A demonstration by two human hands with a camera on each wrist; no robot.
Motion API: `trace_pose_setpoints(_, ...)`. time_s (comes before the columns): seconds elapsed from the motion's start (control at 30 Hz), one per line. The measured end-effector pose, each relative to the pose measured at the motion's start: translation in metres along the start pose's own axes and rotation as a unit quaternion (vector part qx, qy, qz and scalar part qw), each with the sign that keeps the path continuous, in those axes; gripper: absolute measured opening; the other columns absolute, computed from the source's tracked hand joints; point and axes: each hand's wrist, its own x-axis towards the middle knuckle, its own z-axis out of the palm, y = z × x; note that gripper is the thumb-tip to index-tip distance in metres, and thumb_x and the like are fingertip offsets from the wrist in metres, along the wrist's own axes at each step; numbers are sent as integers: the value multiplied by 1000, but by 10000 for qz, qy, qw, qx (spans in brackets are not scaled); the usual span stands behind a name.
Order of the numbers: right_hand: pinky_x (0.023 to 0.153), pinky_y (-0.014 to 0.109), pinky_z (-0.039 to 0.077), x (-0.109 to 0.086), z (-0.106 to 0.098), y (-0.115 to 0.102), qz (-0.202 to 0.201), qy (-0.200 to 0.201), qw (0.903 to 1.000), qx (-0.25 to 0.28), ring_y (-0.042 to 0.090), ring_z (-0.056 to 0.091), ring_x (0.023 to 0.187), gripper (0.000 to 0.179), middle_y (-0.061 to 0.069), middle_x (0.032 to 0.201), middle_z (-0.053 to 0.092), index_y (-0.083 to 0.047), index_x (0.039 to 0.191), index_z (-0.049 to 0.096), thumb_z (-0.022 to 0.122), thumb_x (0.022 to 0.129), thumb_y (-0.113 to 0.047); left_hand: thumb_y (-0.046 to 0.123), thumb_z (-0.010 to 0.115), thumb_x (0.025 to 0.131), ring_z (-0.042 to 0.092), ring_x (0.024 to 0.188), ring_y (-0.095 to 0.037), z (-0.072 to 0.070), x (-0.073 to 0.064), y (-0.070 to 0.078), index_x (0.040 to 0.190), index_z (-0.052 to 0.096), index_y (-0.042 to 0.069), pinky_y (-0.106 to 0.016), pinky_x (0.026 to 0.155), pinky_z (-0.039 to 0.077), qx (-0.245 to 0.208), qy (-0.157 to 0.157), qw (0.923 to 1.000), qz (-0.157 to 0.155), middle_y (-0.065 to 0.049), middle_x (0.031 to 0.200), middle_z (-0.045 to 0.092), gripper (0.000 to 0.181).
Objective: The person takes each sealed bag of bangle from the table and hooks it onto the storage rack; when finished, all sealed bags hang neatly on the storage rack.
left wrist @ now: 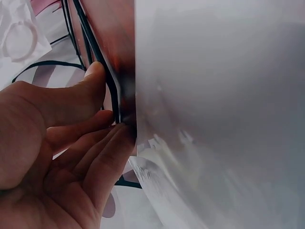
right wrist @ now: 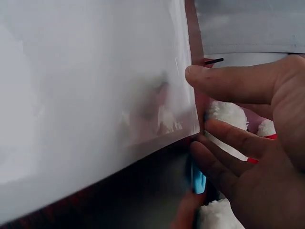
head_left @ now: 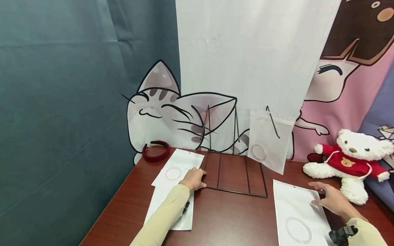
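Note:
My left hand is at the near left corner of a black wire display rack. Its thumb and fingers pinch the bottom wire from both sides in the left wrist view. Under that arm lie overlapping white pouches, the upper pouch showing a pale ring. From a rack hook hangs another clear-fronted pouch with a ring inside. My right hand hovers by the top right corner of a white pouch, thumb close to its edge and fingers spread in the right wrist view.
A dark red headband rests at the table's back left. On the right sits a white teddy bear in a red hoodie, close beyond my right hand. Printed curtains hang behind the brown table. A second hook on the rack is bare.

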Motion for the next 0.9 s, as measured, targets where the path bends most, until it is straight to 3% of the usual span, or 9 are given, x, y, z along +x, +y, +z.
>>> trace_pose_setpoints(0.17, 74, 46, 58, 4, 3, 1, 270, 38, 9995, 140, 44, 66, 100, 83, 41, 120, 61, 16, 138, 53, 94, 67, -2, 21, 90, 85, 69, 118, -35, 0, -1, 0, 129, 75, 6, -43, 102, 56, -56, 10, 10000, -34, -17, 125, 75, 49)
trace_pose_setpoints(0.4, 69, 40, 58, 5, 9, -1, 257, -280, 9977, 563, 42, 69, 97, 94, 49, 132, 49, 13, 148, 43, 88, 66, 9, 22, 90, 85, 69, 118, -34, -1, -1, 0, 129, 75, 6, -43, 102, 56, -17, 18, 10000, -4, -17, 125, 75, 49)
trace_pose_setpoints(0.53, 72, 35, 51, 4, 10, -1, 38, -134, 9983, 559, 34, 61, 101, 97, 46, 144, 47, 6, 154, 42, 86, 67, 8, 22, 90, 85, 69, 119, -34, -1, -1, 1, 129, 75, 6, -43, 103, 56, 11, 19, 10000, -7, -16, 125, 75, 49)
trace_pose_setpoints(0.57, 78, 38, 52, 3, 9, -1, -8, -117, 9977, 671, 35, 59, 108, 96, 44, 150, 44, 4, 156, 42, 85, 70, 6, 22, 90, 85, 69, 119, -34, -1, -1, 1, 129, 75, 6, -43, 103, 56, 8, 18, 10000, -6, -16, 125, 75, 49)
trace_pose_setpoints(0.6, 83, 42, 52, 1, 9, 0, -57, -77, 9968, 796, 26, 57, 117, 93, 42, 153, 43, 1, 157, 43, 84, 74, 4, 22, 90, 85, 69, 118, -34, -1, -1, 2, 129, 75, 6, -43, 102, 56, 14, 24, 10000, 2, -16, 125, 75, 49)
trace_pose_setpoints(0.77, 93, 25, 48, -8, 8, 6, -269, 94, 9921, 1224, -23, 38, 121, 67, -6, 150, 57, -9, 155, 54, 76, 92, -6, 21, 90, 86, 69, 117, -34, -2, -3, 3, 128, 76, 5, -42, 101, 56, 17, 50, 10000, 37, -16, 123, 76, 47)
trace_pose_setpoints(0.8, 86, 18, 46, -9, 7, 7, -281, 106, 9917, 1247, -29, 36, 113, 61, -17, 143, 59, -8, 152, 58, 75, 94, -8, 21, 90, 85, 70, 116, -34, -2, -3, 3, 128, 76, 5, -42, 101, 57, 25, 64, 10000, 43, -16, 123, 76, 47)
trace_pose_setpoints(0.83, 79, 13, 43, -10, 6, 7, -277, 94, 9913, 1283, -28, 38, 111, 56, -27, 136, 58, -7, 149, 60, 74, 95, -8, 21, 90, 86, 69, 117, -34, -2, -3, 3, 128, 76, 5, -42, 101, 56, 15, 61, 10000, 33, -16, 123, 76, 47)
trace_pose_setpoints(0.9, 73, 16, 44, -12, 3, 6, -265, -104, 9852, 1691, -24, 46, 102, 48, -36, 126, 58, -1, 146, 62, 69, 98, -5, 21, 90, 85, 70, 117, -34, -3, -3, 3, 128, 76, 5, -42, 101, 57, 22, 71, 10000, 31, -17, 123, 76, 47)
